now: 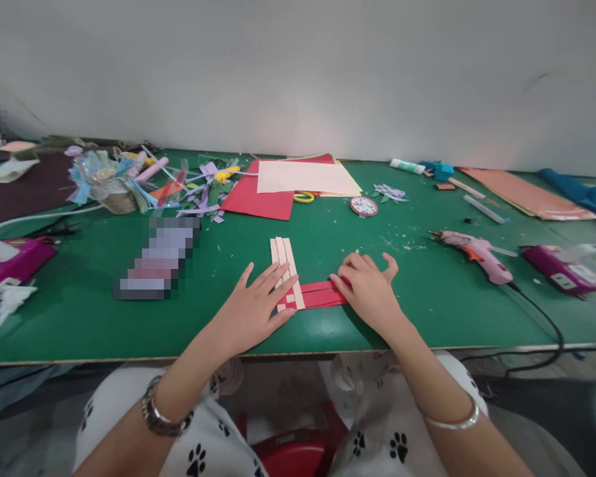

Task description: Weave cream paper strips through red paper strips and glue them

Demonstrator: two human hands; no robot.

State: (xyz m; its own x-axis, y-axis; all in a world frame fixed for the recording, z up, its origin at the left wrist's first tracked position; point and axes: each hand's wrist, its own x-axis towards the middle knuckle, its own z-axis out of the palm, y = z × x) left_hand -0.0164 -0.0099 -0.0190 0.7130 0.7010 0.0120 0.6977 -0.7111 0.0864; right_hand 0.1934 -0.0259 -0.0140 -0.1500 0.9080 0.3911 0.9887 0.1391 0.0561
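Observation:
Several cream paper strips (284, 255) lie lengthwise on the green table (129, 324), crossed by red paper strips (320, 295) woven through them near the front edge. My left hand (253, 308) lies flat with fingers spread, pressing on the lower ends of the cream strips. My right hand (370, 288) rests on the right ends of the red strips, its fingers curled down onto them and its thumb raised.
Red sheet (258, 195) and cream sheet (302, 177) lie behind, with yellow scissors (304, 197) and a round tin (363, 206). A pink glue gun (477, 252) with cord sits right. Purple boxes (563, 268) and paper scraps (198, 192) flank the sides.

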